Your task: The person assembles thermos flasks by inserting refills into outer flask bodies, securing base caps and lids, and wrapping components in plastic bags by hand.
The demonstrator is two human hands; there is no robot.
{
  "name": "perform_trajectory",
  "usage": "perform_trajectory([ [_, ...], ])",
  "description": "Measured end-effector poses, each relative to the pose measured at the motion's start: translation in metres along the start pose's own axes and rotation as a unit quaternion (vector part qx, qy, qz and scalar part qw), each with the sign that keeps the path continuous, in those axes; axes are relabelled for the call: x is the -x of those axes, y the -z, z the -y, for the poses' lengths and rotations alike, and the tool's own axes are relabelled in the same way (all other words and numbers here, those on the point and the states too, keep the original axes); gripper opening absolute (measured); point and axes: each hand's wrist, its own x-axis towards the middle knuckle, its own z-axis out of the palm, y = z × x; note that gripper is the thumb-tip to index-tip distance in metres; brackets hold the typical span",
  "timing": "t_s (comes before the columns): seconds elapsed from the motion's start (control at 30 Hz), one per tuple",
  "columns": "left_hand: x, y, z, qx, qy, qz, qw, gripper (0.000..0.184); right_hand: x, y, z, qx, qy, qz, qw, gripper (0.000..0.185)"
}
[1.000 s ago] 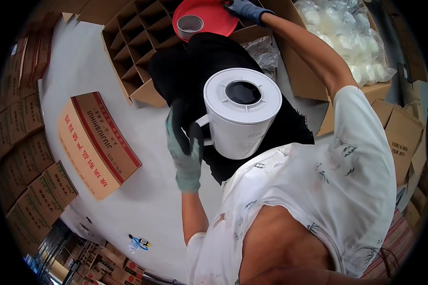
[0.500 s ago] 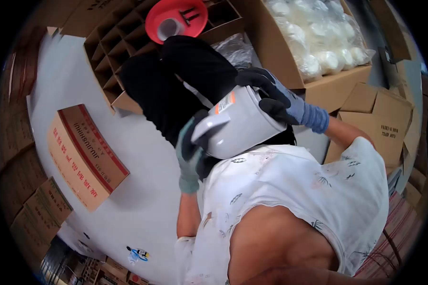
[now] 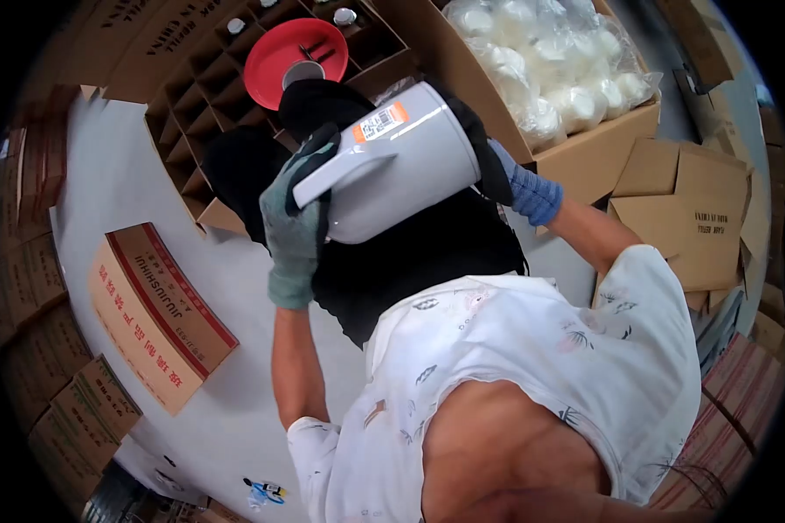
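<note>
A white pitcher (image 3: 410,170) with a handle and an orange-and-white label lies on its side in the air above my lap, held between both gloved hands. My left hand (image 3: 298,209), in a green-grey glove, is closed round its left end beside the handle. My right hand (image 3: 488,161), in a blue-grey glove with dark palm, grips the right end; its fingertips are partly hidden. Beyond my knees a red plate (image 3: 266,70) rests on the divided carton, with a grey-white ring (image 3: 303,73) and small dark screws (image 3: 317,50) on it.
The divided carton (image 3: 176,157) stands ahead, several silvery tops in its cells. Right of it, an open box (image 3: 597,144) holds bagged white round parts. A printed carton (image 3: 161,318) lies on the floor at left; a folded carton (image 3: 685,218) is at right. Stacked boxes line the left edge.
My right hand has left the red plate and come to the pitcher. The pitcher has gone from upright to its side, then up and away from my body in both hands.
</note>
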Motion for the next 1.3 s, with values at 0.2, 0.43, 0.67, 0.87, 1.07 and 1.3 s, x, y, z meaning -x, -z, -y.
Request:
perform_trajectory([
  [0.2,0.012,-0.001,0.081,0.018,0.208,-0.079,0.975,0.036,-0.032,0.000,0.050,0.142,0.221,0.122,0.957,0.066],
  [0.43,-0.030,0.011,0.016,-0.246,-0.097,-0.093,0.960,0.033,-0.049,-0.025,0.026,-0.077,0.049,-0.042,0.995,0.045],
  [0.67,-0.022,0.033,0.074,0.099,0.292,0.023,0.951,0.019,-0.097,0.033,0.015,0.175,0.158,0.145,0.961,0.047],
  [0.87,-0.018,0.028,0.074,-0.140,0.100,0.088,0.981,0.025,-0.086,-0.002,0.065,-0.067,0.039,0.203,0.976,0.080],
  [1.07,-0.054,0.066,0.053,-0.152,0.087,0.049,0.983,0.033,-0.091,-0.033,0.058,-0.055,0.156,0.143,0.976,0.107],
  [1.3,-0.064,0.063,0.060,-0.088,0.134,-0.079,0.984,0.030,-0.098,-0.044,0.041,-0.035,0.202,0.026,0.978,0.074],
])
